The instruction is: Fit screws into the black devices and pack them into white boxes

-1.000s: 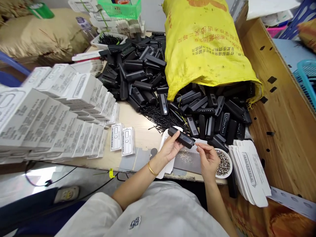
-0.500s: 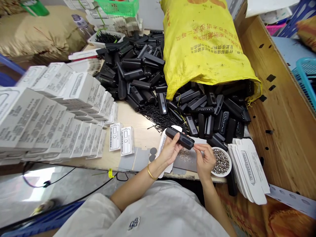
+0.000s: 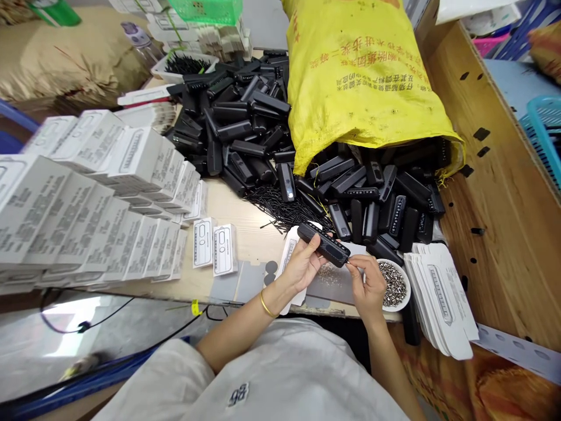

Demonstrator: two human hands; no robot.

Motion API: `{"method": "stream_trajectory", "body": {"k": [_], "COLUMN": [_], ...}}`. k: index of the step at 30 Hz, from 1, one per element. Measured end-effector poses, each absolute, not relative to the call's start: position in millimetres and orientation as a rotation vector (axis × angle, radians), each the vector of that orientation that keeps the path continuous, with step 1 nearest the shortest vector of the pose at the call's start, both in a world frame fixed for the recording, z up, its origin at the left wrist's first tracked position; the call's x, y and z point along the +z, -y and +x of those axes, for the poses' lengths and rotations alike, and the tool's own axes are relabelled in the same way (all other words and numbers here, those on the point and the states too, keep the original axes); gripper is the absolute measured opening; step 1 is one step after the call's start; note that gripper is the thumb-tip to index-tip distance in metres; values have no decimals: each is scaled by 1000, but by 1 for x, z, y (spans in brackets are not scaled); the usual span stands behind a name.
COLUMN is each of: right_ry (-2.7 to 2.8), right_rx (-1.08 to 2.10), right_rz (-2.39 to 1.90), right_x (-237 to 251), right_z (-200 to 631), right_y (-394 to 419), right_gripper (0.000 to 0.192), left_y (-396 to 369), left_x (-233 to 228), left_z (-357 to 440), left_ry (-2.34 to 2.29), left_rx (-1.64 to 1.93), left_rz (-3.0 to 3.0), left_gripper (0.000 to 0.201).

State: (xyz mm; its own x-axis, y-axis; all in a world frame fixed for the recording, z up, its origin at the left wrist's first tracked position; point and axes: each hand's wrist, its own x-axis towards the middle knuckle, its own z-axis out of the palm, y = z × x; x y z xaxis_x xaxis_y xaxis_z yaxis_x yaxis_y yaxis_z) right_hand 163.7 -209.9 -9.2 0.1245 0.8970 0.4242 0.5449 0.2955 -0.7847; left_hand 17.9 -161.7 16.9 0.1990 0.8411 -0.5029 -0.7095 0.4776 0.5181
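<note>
Near the front table edge, w/ little open room betw. piles, left hand (image 3: 302, 264) grips a black ribbed plastic oblong case (image 3: 324, 244) tilted above the grey mat (image 3: 333, 286); right hand (image 3: 368, 283) pinches at its lower-right end. Just right, a white round bowl (image 3: 405, 295) holds small silvery metal bits (image 3: 391, 283). Behind, a yellow woven sack (image 3: 363, 76) spills more black cases (image 3: 377, 199); flat white cardboard sleeves (image 3: 442, 298) sit rt of bowl.

Black oblong plastic case (image 3: 324, 244), tilted, held above the table edge.
</note>
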Motion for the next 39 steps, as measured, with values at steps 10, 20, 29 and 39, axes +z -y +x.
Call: {"method": "stream_trajectory", "body": {"k": [10,20,29,39], "right_ry": [1245,1386,1948,2382], "right_rx": [339,330,521,714], "right_rz": [-1642,-1707,-1523,-1764], "right_x": [-4,9,10,-14], "right_z": [210,211,171,114], "right_y": [222,209,168,117], "right_gripper": [17,23,15,18], "left_y": [173,140,170,176], "left_x": [5,-8,-4,-27], "left_z": [26,21,12,-58], "left_ry": [-799,-897,-1403,-1715], "left_rx": [890,919,635,476], "left_rz": [1092,666,1685,1740], "left_gripper": [20,56,71,108]}}
